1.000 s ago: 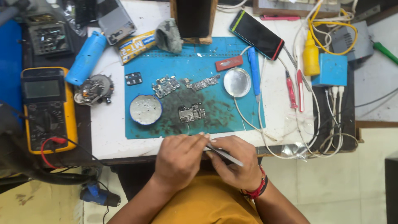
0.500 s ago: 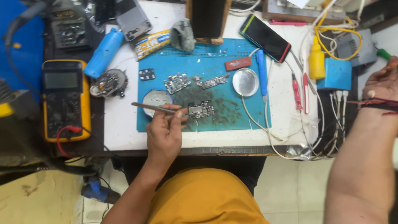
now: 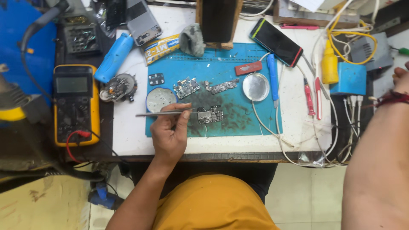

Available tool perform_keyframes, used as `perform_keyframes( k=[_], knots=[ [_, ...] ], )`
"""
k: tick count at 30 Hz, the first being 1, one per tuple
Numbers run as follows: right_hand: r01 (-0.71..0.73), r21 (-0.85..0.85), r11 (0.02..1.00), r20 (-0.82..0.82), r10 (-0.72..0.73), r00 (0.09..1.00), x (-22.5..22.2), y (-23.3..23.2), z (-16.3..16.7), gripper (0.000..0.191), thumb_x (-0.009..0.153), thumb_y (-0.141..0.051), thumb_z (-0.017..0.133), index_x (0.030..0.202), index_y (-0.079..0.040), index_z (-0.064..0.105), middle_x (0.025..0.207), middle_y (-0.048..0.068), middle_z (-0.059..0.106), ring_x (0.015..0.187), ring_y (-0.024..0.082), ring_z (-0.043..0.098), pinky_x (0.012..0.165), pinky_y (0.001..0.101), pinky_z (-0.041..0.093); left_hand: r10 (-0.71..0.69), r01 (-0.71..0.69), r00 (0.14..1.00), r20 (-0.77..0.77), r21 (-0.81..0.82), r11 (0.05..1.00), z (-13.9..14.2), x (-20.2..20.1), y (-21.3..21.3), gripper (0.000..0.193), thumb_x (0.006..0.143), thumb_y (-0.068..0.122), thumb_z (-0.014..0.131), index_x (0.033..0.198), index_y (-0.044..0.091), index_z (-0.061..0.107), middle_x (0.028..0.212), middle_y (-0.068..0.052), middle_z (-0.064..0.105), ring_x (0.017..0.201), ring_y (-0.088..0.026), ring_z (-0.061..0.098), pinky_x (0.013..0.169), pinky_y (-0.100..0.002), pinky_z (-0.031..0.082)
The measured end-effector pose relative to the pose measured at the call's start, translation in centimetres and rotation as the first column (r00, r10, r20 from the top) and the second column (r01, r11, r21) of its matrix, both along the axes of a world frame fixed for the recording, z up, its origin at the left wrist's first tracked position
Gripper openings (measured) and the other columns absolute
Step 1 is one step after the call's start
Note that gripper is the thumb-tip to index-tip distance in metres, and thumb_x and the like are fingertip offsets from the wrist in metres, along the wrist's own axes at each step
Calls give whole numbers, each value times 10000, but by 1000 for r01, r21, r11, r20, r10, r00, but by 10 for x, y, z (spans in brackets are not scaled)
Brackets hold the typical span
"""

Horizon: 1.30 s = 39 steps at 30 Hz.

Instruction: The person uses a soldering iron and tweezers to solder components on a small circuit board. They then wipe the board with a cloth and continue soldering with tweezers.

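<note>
My left hand (image 3: 170,136) grips slim metal tweezers (image 3: 164,113), held level over the blue work mat (image 3: 238,125). Their tips reach a small phone circuit board (image 3: 209,115) lying on a dark smudged patch of the mat. More board pieces (image 3: 186,87) lie just behind it, next to a round metal dish (image 3: 160,99). My right arm stretches off to the right. Only the edge of my right hand (image 3: 400,76) shows at the frame border, above a red wristband, near a blue box (image 3: 352,79). What its fingers hold is hidden.
A yellow multimeter (image 3: 76,104) with red leads lies at the left. A round metal lid (image 3: 256,87), a blue pen-shaped tool (image 3: 272,79), a dark phone (image 3: 276,41), a yellow bottle (image 3: 329,66), red tools and white cables crowd the right side. A blue cylinder (image 3: 113,57) lies at the back left.
My hands have parted: the left moved with the tweezers from the table's front edge to the circuit board. The right arm swung out to the right and now reaches farther off frame.
</note>
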State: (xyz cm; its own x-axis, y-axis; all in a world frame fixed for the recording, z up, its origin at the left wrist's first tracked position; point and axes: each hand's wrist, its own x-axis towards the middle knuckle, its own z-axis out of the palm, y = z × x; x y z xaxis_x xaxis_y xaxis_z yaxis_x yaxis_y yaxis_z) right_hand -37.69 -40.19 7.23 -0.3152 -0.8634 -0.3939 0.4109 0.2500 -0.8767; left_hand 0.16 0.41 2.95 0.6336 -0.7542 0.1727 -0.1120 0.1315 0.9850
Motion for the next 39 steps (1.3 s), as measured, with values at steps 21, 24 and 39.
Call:
perform_keyframes(
  k=[21,24,39],
  knots=[
    [-660,-504,558,-739,116,663,83,267,-11,138,1113,-98,647,1140,13,570,874,91,637,722,127,659,670,238,569,-54,40,987,150,93,995,7,0,0,172,951,123,762,1093,31,733,903,-51,737,728,-79,659,619,-224,509],
    [-887,-141,440,-938,227,262,124,279,4,81,991,-31,682,1025,42,687,798,99,702,684,157,666,628,281,509,-47,34,988,146,93,995,8,-2,3,174,955,128,765,1097,35,727,921,-49,739,745,-79,662,622,-224,510],
    [-949,-216,229,-919,279,277,172,293,-18,351,945,47,665,1284,-26,614,1232,175,742,1052,299,763,909,349,590,-48,37,996,78,136,990,3,-2,0,155,976,106,740,1108,28,717,757,4,698,615,-13,571,538,-193,443]
  ],
)
